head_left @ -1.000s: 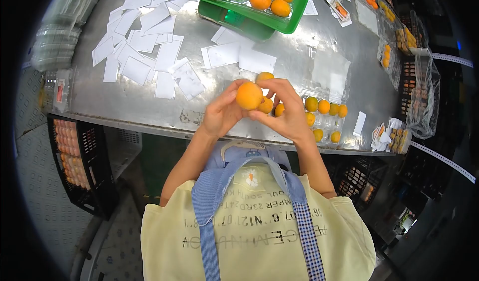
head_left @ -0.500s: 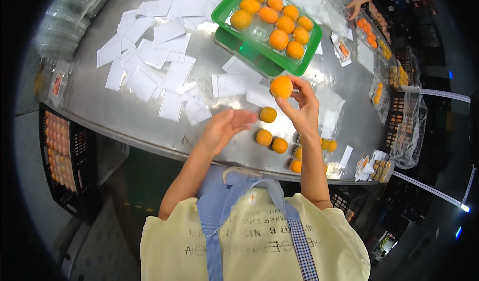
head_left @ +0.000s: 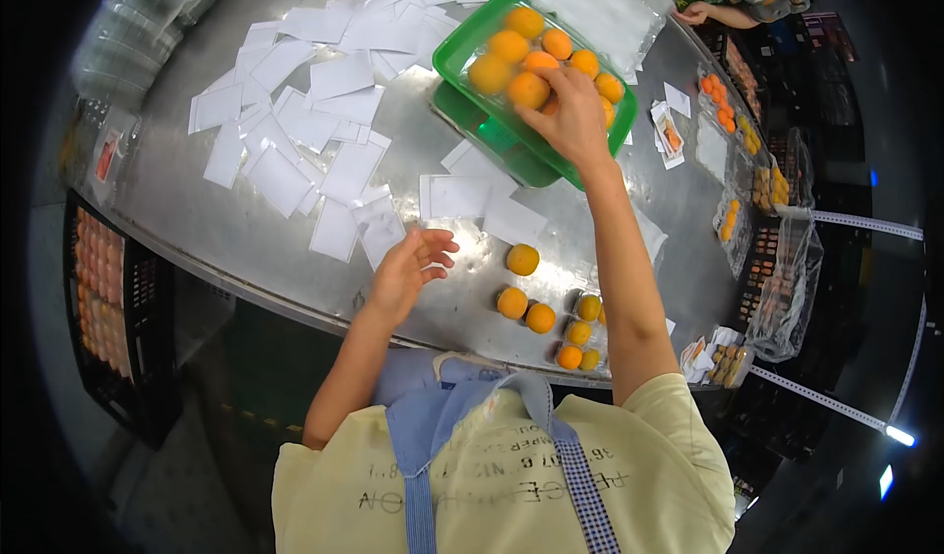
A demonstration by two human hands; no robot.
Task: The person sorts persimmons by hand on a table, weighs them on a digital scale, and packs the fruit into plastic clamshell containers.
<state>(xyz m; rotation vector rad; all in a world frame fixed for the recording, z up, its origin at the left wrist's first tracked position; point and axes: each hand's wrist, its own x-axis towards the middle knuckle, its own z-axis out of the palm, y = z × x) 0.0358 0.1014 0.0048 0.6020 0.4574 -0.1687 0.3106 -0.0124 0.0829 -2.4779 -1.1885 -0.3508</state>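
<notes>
My right hand reaches over the green tray, thumb and fingers closed around an orange among several others. Those oranges sit in a clear plastic container within the tray, partly hidden by my hand. Beneath the tray is a green base. Above the steel table, my left hand hovers with its fingers apart and nothing in it. To its right lie a loose orange and two more, one of them the nearer orange. A clear pack of small oranges stands beside my right forearm.
White paper cards are scattered across the steel table. Clear plastic containers are stacked at the far left. A black crate stands below the table edge. Another person's hand shows at the upper right, near packed fruit.
My right hand has moved forward from above the table into the green tray, carrying an orange. My left hand has drawn back slightly left and down.
</notes>
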